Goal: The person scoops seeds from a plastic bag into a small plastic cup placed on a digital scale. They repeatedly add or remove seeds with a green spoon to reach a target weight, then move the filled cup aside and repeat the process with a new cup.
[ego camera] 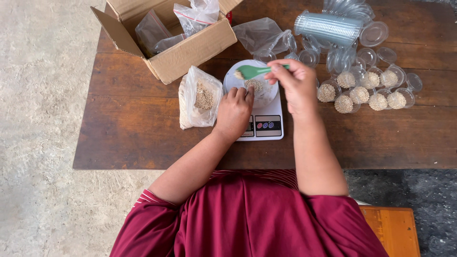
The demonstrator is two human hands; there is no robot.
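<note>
right hand [295, 83], green spoon [252, 71], scale [266, 124]

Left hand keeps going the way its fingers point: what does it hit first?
The left hand already touches the small cup on the scale. Beyond that, probably the clear bag, though depth is unclear.

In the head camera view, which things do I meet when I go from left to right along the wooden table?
Cardboard box → plastic bag of grain → left hand at the small cup on the white scale → right hand with the green spoon → filled small cups.
</note>
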